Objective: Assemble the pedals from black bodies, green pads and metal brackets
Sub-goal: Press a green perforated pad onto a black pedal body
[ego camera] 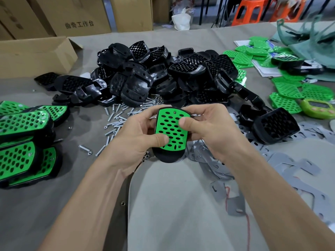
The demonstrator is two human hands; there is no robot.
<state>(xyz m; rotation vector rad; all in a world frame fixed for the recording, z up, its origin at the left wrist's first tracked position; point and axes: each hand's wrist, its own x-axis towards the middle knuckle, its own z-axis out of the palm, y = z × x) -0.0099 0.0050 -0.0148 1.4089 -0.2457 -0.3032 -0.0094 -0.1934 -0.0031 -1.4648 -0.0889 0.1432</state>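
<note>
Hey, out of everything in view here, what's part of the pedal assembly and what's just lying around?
Job: the pedal gripped by left hand and right hand, black bodies, green pads, metal brackets, screws, finished pedals.
Lying about: cardboard box, green timer, green bag, orange stool.

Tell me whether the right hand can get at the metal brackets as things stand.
Probably yes, but not freely: the right hand grips the pedal. The brackets lie uncovered just beside it, so it must let go first.
</note>
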